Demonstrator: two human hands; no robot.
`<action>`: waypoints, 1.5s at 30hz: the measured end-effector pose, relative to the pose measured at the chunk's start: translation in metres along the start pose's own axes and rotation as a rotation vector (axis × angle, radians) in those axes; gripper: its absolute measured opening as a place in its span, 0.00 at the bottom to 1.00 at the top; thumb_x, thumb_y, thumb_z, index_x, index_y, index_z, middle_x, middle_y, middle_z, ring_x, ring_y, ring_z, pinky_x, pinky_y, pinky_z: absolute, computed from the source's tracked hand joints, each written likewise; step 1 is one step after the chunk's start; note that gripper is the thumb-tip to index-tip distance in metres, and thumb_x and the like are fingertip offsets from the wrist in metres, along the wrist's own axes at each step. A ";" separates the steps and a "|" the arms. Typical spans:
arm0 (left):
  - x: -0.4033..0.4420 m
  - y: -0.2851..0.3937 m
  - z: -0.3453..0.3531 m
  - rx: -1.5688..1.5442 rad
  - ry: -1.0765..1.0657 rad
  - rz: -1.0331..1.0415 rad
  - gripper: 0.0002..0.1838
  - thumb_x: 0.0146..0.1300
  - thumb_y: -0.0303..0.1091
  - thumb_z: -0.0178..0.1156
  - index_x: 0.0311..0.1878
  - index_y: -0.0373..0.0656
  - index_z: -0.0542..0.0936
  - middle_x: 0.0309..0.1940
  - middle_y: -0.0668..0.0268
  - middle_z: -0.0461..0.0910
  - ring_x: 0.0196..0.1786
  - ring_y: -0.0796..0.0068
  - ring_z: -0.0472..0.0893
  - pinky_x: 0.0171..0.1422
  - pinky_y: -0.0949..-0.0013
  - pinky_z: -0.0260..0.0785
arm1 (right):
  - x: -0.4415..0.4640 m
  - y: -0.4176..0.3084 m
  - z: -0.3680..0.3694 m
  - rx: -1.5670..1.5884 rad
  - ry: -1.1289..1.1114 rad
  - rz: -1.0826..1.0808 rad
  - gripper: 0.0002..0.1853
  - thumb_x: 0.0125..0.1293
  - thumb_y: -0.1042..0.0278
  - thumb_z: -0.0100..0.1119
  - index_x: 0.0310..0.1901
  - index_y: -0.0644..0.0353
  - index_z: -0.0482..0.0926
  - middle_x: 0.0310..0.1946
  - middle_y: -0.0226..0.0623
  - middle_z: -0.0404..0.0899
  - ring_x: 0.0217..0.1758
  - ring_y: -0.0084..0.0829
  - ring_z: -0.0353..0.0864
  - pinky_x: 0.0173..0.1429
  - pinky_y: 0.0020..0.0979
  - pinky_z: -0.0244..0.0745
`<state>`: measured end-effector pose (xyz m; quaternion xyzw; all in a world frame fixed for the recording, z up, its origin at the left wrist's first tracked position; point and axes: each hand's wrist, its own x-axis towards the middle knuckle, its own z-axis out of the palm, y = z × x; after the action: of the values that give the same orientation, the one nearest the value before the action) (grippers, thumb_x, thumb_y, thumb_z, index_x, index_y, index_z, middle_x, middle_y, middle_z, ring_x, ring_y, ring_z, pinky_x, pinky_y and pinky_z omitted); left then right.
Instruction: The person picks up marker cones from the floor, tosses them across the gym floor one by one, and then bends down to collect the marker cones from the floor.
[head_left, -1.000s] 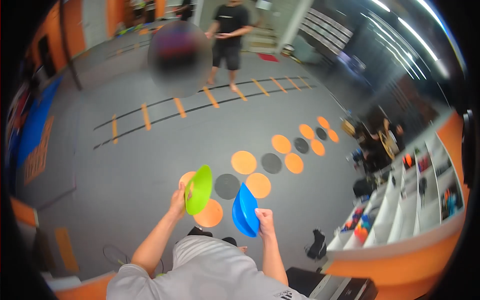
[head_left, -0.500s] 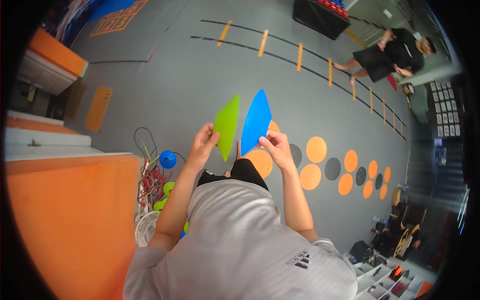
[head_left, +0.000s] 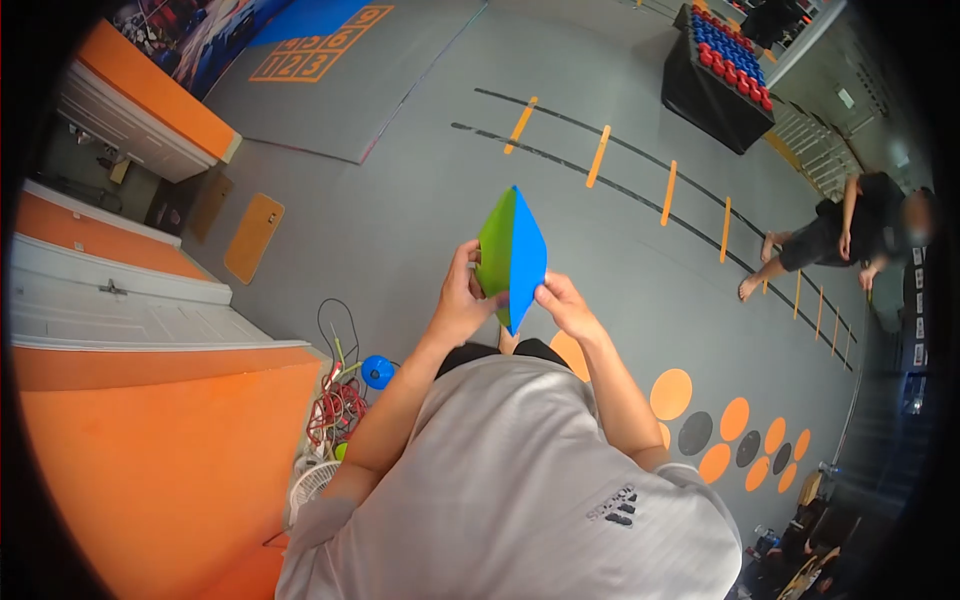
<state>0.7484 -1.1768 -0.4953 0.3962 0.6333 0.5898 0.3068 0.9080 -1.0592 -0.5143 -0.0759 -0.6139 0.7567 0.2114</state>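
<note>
In front of my body, my left hand is closed on a green disc cone, the flat training-marker kind. My right hand grips a blue disc cone by its lower right side. The two cones meet along their wide rims, forming a diamond shape that is green on the left and blue on the right. Some of my left fingers are hidden behind the green cone. Another blue cone lies on the floor left of my arm, near a bit of a yellow-green one.
Red cables and a white fan crowd the floor by the orange wall. Ladder markings and orange and black dots cover the grey floor. A person stands at right, near a dumbbell rack.
The green and blue cones, held apart before, have come together rim to rim. My view has turned, and the person at right has shifted posture.
</note>
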 end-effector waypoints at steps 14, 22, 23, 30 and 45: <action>0.212 -0.036 0.009 -0.213 -0.192 0.080 0.16 0.73 0.43 0.50 0.35 0.40 0.72 0.23 0.76 0.70 0.27 0.87 0.63 0.35 0.77 0.57 | 0.142 -0.026 -0.092 0.001 0.455 -0.089 0.64 0.44 0.67 0.79 0.75 0.49 0.37 0.66 0.42 0.57 0.64 0.36 0.67 0.62 0.37 0.70; 0.376 0.022 -0.024 -0.001 -0.364 0.407 0.10 0.61 0.34 0.65 0.36 0.39 0.75 0.21 0.71 0.73 0.21 0.88 0.61 0.24 0.78 0.51 | 0.238 -0.001 -0.166 0.665 0.446 -0.086 0.38 0.60 0.63 0.60 0.71 0.56 0.56 0.66 0.41 0.62 0.70 0.41 0.62 0.69 0.45 0.62; 0.398 0.027 -0.028 -0.012 -0.347 0.456 0.10 0.57 0.34 0.66 0.33 0.38 0.76 0.22 0.69 0.75 0.21 0.82 0.68 0.25 0.76 0.58 | 0.263 0.003 -0.171 0.814 0.562 -0.154 0.34 0.63 0.61 0.58 0.70 0.56 0.59 0.65 0.42 0.65 0.68 0.41 0.65 0.67 0.44 0.66; 0.499 0.011 -0.032 0.222 -0.481 0.630 0.09 0.50 0.32 0.69 0.30 0.42 0.79 0.31 0.65 0.75 0.25 0.69 0.75 0.29 0.68 0.67 | 0.374 0.017 -0.198 1.101 0.680 -0.247 0.22 0.71 0.53 0.50 0.60 0.56 0.70 0.53 0.40 0.76 0.55 0.37 0.77 0.56 0.39 0.77; 0.761 -0.028 0.078 0.607 -0.275 0.563 0.49 0.36 0.47 0.77 0.65 0.46 0.69 0.67 0.50 0.62 0.69 0.45 0.62 0.69 0.48 0.58 | 0.564 -0.014 -0.442 1.125 0.550 0.024 0.29 0.73 0.43 0.35 0.67 0.51 0.65 0.63 0.41 0.70 0.64 0.41 0.71 0.66 0.45 0.68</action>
<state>0.4321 -0.4796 -0.4722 0.7004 0.5986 0.3794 0.0850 0.5690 -0.4277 -0.5233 -0.1519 -0.0438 0.9192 0.3607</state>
